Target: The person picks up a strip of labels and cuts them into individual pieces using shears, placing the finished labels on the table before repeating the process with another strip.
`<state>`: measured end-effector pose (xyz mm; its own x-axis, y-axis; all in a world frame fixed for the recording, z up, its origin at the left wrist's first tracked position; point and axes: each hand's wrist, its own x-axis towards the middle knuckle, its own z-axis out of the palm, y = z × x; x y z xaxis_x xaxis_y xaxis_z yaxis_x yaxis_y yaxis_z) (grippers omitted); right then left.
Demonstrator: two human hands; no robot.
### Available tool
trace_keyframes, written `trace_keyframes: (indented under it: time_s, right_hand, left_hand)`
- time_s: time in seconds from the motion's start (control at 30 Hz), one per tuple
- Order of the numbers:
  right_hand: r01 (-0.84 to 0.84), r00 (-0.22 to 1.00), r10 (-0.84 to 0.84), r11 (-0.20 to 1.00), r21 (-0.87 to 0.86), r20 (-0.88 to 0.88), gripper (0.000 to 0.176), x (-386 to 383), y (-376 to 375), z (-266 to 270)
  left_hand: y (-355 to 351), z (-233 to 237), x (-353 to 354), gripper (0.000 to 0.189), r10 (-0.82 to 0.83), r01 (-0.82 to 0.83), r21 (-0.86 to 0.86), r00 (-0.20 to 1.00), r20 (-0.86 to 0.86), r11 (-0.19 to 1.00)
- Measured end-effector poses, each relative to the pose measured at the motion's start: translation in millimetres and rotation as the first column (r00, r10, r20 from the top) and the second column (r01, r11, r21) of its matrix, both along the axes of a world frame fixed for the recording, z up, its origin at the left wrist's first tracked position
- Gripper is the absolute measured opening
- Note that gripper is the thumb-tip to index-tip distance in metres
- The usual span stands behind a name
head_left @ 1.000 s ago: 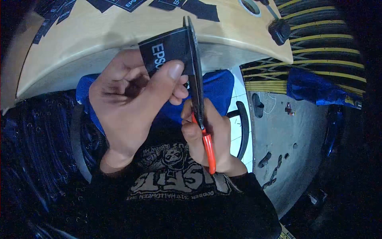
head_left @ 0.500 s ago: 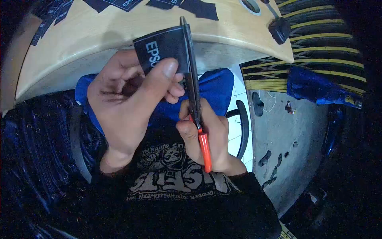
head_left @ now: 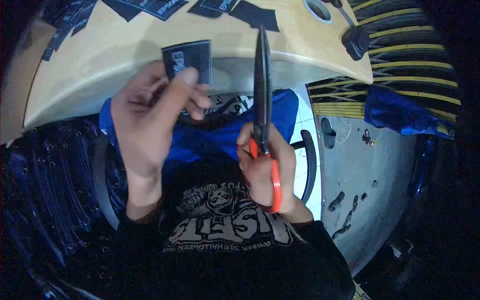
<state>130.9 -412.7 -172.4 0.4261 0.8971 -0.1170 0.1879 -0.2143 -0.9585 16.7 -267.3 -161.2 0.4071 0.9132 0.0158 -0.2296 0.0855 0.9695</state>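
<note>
My left hand (head_left: 155, 112) pinches a small black label (head_left: 197, 57) with pale EPSON-like lettering, partly covered by my thumb. The label is held up in front of the table's near edge. In my right hand (head_left: 267, 165) is a pair of scissors (head_left: 262, 85) with red-orange handles, its long dark blades pointing up and looking closed. The blades stand to the right of the label, with a gap between them. Most of my left fingers lie hidden behind the palm and label.
On the light wooden table (head_left: 125, 45), several black printed pieces (head_left: 167, 7) lie along the far side. A tape roll (head_left: 318, 11) and a black object (head_left: 356, 42) sit at the right end. Blue cloth (head_left: 205, 140) covers my lap; a chair armrest (head_left: 308, 165) curves at the right.
The scissors have come away from the label's right edge and moved right. My left hand has shifted left with the label, which looks narrower now.
</note>
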Motion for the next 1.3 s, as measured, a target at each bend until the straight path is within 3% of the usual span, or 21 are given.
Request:
trace_keyframes:
  time_s: [0.07,0.13,0.2,0.23,0.3,0.33,0.4,0.43,0.47,0.57,0.67,0.7,0.73,0.87,0.93,0.97,1.0,1.07,1.13,1.2,1.3]
  right_hand:
    - [-0.036,0.972,0.043,0.999,0.034,-0.231,0.033,7,-2,-2]
    - [-0.06,0.96,0.065,0.998,0.026,-0.272,0.041,8,-1,2]
    - [0.007,0.913,0.055,0.988,0.151,-0.404,0.041,7,0,-2]
    - [-0.064,0.93,0.121,0.983,0.171,-0.346,0.031,15,-5,-8]
    - [-0.045,0.926,0.098,0.987,0.153,-0.365,0.028,16,-4,-7]
    - [-0.032,0.921,0.076,0.992,0.119,-0.383,0.025,16,-4,-6]
    - [-0.026,0.947,0.072,0.988,0.149,-0.313,0.026,17,-7,-9]
    - [-0.013,0.939,0.057,0.992,0.129,-0.339,0.027,17,-9,-10]
    - [-0.003,0.93,0.041,0.994,0.105,-0.366,0.027,18,-9,-10]
    - [0.016,0.922,0.015,0.997,0.076,-0.387,0.025,20,-13,-5]
    - [0.059,0.918,-0.039,0.998,0.038,-0.395,0.023,26,-11,-9]
    - [0.066,0.92,-0.062,0.998,-0.003,-0.387,0.022,28,-12,-10]
    - [0.067,0.918,-0.061,0.998,0.001,-0.392,0.022,30,-12,-12]
    - [0.114,0.899,-0.082,0.992,0.049,-0.431,0.014,29,-8,-14]
    - [0.073,0.918,-0.049,0.996,0.045,-0.394,0.012,31,-8,-15]
    - [0.09,0.92,-0.076,0.996,0.017,-0.385,0.012,30,-7,-15]
    - [0.089,0.919,-0.074,0.996,0.019,-0.386,0.012,29,-6,-14]
    - [0.099,0.906,-0.059,0.992,0.074,-0.419,0.012,28,-5,-12]
    - [0.116,0.916,-0.082,0.991,0.062,-0.393,0.012,26,-8,-18]
    - [0.139,0.924,-0.11,0.989,0.056,-0.367,0.013,27,-9,-19]
    - [0.141,0.919,-0.139,0.99,-0.02,-0.369,0.015,31,-8,-16]
  left_hand:
    - [19,5,-3,0.019,-0.002,0.01,0.093,0.996,-0.085,0.996]
    - [37,18,-2,0.024,0.067,-0.038,0.15,0.979,-0.191,0.988]
    - [51,30,0,0.028,0.109,-0.05,0.231,0.962,-0.25,0.972]
    - [60,36,4,0.029,0.059,0.017,0.25,0.954,-0.294,0.968]
    - [72,48,15,0.032,-0.045,0.127,0.223,0.939,-0.341,0.967]
    - [79,50,22,0.032,-0.044,0.131,0.236,0.939,-0.342,0.963]
    - [100,47,38,0.034,-0.045,0.256,0.429,0.896,-0.442,0.866]
    - [118,47,45,0.032,-0.051,0.348,0.431,0.823,-0.566,0.833]
    - [131,44,56,0.032,-0.049,0.349,0.435,0.822,-0.567,0.83]
    - [145,48,78,0.037,0.41,0.409,0.709,0.605,-0.682,0.575]
    - [155,41,78,0.036,0.373,0.47,0.73,0.644,-0.668,0.497]
    - [154,36,76,0.032,0.476,0.429,0.808,0.655,-0.586,0.404]
    - [153,32,75,0.032,0.479,0.433,0.808,0.653,-0.587,0.4]
    - [145,29,76,0.025,0.555,0.321,0.824,0.619,-0.555,0.466]
    - [141,37,77,0.025,0.426,0.337,0.729,0.636,-0.643,0.596]
    - [148,29,78,0.025,0.502,0.294,0.804,0.657,-0.563,0.517]
    - [145,32,78,0.025,0.504,0.294,0.805,0.656,-0.562,0.515]
    - [133,36,77,0.025,0.397,0.298,0.8,0.745,-0.536,0.521]
    - [112,42,63,0.025,0.333,0.394,0.745,0.712,-0.618,0.538]
    - [106,29,54,0.03,0.411,0.464,0.874,0.775,-0.48,0.146]
    - [104,16,55,0.026,0.376,0.434,0.871,0.786,-0.492,0.231]
